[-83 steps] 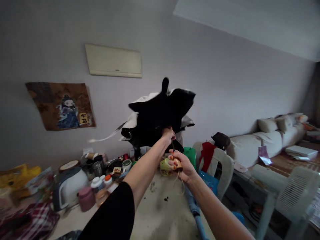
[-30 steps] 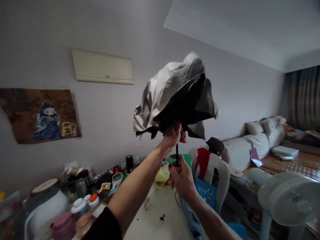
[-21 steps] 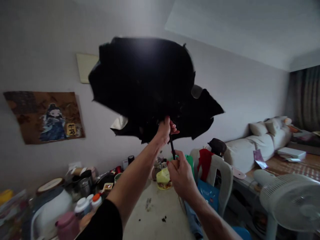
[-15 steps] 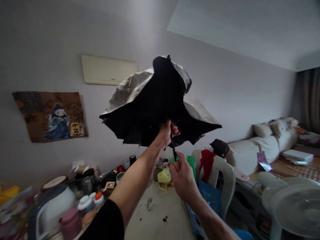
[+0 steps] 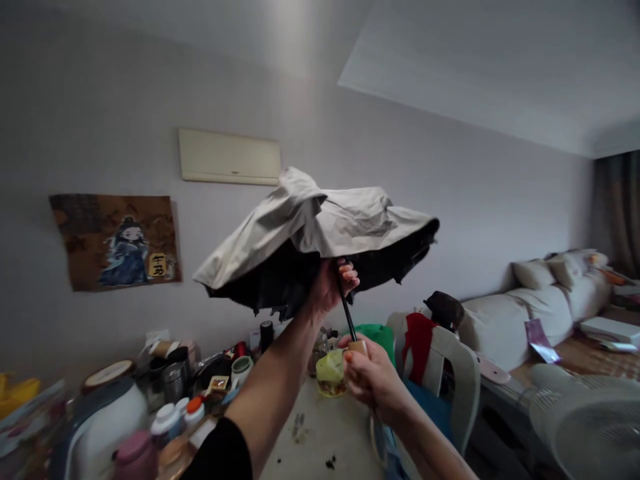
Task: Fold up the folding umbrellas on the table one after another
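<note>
Umbrella [image 5: 350,213]: right fingers [image 5: 361,365] curled round handle [image 5: 357,347].

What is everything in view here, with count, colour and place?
Umbrella: 1, pale outside, black inside, held up
Air conditioner: 1, cream, wall
Poster: 1, brown, wall's left
Table: 1, pale, below
Container: 1, yellow, on table
Kettle: 1, white and dark, lower left
Pot: 1, pink, beside kettle
Chair: 1, white, right of table
Cloth: 1, red, chair back
Sofa: 1, cream, far right
Curtain: 1, dark, right edge
Fan: 1, white, lower right
Other items: uncounted, mixed, around table
Left hand: 1, black sleeve, on umbrella shaft
Right hand: 1, orange nail, around umbrella handle
</note>
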Demonstrator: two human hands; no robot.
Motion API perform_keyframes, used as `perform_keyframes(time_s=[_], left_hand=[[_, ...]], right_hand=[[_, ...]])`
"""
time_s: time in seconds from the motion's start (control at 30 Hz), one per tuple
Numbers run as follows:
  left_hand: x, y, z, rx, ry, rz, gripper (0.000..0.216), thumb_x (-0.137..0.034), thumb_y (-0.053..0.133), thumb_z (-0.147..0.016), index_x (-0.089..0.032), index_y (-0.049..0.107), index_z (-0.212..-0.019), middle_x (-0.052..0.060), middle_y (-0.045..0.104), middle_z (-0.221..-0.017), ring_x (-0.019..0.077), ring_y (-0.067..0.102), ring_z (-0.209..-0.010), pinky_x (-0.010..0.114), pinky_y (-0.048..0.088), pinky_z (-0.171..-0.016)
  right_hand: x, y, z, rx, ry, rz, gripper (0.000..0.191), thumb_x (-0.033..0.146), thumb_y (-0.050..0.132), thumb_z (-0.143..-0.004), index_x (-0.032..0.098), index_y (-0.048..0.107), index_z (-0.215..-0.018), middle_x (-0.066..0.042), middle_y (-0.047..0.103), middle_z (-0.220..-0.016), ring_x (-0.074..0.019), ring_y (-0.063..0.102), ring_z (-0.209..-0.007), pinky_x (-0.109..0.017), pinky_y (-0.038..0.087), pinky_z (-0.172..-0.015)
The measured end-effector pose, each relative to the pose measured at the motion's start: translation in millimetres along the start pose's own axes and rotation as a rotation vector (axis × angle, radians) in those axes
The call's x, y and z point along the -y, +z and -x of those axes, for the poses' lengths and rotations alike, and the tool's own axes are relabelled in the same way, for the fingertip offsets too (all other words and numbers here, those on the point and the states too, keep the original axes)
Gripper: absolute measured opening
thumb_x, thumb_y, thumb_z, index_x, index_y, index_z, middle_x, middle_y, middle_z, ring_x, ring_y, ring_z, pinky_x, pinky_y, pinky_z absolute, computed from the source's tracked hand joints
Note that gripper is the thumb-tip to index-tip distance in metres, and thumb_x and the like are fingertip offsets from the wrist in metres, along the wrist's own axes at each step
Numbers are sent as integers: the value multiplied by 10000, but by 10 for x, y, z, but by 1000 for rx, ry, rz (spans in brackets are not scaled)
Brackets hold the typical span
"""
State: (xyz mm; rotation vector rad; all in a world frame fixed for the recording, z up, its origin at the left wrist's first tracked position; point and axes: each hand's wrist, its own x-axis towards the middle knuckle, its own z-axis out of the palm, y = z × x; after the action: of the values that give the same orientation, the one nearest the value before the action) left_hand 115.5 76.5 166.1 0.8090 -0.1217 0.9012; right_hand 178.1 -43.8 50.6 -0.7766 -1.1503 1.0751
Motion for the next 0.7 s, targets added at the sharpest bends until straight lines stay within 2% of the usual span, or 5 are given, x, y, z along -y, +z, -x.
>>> perform_keyframes(time_s=[0.1,0.2,0.3,0.5,0.7], left_hand=[[82,-59,-31,-166,-35,-118,287,-268,430,-939,-142,525,-699,14,514,-645,85,489,-525,224,456,-567],[125,-89,-18,-207,-53,-150,321,-241,384,-948,-144,520,-674,5,485,-572,107,477,-481,250,453,-516],[111,-70,-24,-211,-34,-117,358,-266,387,-954,-155,474,-625,-25,424,-539,84,425,-443,224,425,-485],[60,17,-147,-188,-23,-24,404,-279,326,-979,-158,429,-608,-34,378,-561,60,404,-463,196,415,-508],[96,113,-148,-178,-26,-75,392,-273,314,-979,-163,437,-624,-39,385,-553,68,399,-451,214,415,-515]], right_hand=[[-158,-4,-64,-287,-164,457,232,299,604,-685,168,546,-867,50,482,-563,-91,406,-454,-204,350,-435],[-244,-23,-78,-374,-258,674,249,302,563,-697,146,589,-890,-21,586,-701,-155,531,-606,-270,453,-594],[-189,17,-28,-378,-236,709,273,324,544,-695,146,594,-896,-54,620,-766,-192,571,-675,-296,462,-645],[71,201,54,-443,-177,707,205,350,510,-674,170,562,-757,-30,566,-635,-185,522,-581,-291,417,-559],[117,187,91,-460,-171,610,273,327,533,-640,155,617,-834,-36,583,-647,-190,529,-594,-290,423,-554]])
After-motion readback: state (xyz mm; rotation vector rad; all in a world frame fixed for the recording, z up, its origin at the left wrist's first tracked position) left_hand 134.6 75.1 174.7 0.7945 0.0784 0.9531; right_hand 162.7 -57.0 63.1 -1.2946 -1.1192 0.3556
